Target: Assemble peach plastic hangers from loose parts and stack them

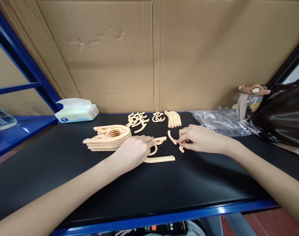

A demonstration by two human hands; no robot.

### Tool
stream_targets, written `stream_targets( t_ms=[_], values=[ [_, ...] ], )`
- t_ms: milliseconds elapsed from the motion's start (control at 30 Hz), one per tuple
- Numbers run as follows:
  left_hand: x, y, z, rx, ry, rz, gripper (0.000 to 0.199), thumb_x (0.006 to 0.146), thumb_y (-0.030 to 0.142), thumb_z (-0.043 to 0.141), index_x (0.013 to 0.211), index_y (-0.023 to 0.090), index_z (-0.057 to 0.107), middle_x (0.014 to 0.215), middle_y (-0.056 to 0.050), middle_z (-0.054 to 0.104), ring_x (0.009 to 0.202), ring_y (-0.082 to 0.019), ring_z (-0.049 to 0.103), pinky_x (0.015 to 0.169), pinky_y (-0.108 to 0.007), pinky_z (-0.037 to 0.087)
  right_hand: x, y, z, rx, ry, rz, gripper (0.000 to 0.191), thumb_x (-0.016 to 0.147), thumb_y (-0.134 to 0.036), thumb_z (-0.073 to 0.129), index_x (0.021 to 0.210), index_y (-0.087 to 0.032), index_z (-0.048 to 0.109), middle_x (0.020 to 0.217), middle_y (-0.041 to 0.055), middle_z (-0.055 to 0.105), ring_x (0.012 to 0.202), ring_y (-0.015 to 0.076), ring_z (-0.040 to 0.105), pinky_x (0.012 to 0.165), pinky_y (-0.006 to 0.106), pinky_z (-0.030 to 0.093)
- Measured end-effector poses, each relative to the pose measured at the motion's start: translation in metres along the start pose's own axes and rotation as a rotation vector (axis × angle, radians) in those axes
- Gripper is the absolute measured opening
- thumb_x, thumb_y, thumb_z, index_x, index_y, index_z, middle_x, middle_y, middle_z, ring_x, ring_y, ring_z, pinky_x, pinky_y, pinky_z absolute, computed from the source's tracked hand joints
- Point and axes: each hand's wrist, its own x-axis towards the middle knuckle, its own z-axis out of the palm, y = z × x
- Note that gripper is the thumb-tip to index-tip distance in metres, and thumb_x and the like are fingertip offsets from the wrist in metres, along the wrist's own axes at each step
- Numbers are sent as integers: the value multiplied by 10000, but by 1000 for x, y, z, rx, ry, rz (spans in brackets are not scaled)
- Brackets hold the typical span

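My left hand (137,148) is closed on a cream plastic hanger part (160,139), its fingers hiding one end. Under those fingers shows a rounded, ring-like section (153,150); whether it is one with the gripped part I cannot tell. Nearer me, a loose hanger arm (161,159) lies flat on the black tabletop (149,190). To the right, my right hand (192,140) pinches a thin curved hanger hook (171,137) between thumb and fingers. A short knobbed end (181,149) pokes out below the fingertips. The two hands are a small gap apart.
A stack of cream hangers (107,139) stands left. Behind lie loose hooks (137,120), small curved pieces (158,117) and a row of hanger arms (173,119). Further out are a tissue pack (76,111), clear plastic bag (218,121), bottle (252,100) and cardboard wall (110,55).
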Motion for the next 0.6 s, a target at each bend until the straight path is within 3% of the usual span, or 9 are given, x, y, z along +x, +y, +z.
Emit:
stream_targets(
  t_ms=[167,300,467,600],
  values=[
    [0,-2,2,31,0,-75,309,851,82,374,1055,123,603,1190,-112,593,887,-241,643,737,-366,515,-2,-2,-2,54,-5,24,182,831,-214,544,675,-198,636,654,-14,597,606,121,511,606,258,344],
    [0,3,-3,-131,87,-103,297,834,77,358,1027,157,569,1252,-86,539,938,-211,617,787,-352,503,-1,0,3,54,8,37,162,816,-266,582,673,-191,593,645,-25,592,584,112,504,583,248,332],
    [-1,10,-6,-374,62,78,74,817,220,534,887,200,548,1332,-72,481,1323,-252,312,1052,-426,320,0,4,4,50,37,-4,148,837,-169,521,756,-204,639,746,-8,607,703,135,553,656,267,376],
    [-1,10,-1,-449,-11,85,172,802,331,613,869,200,523,1432,-94,371,1380,-269,192,1094,-495,231,-1,8,4,164,0,-71,205,821,-123,517,847,-233,689,944,8,602,851,142,562,732,265,417]
  ],
)
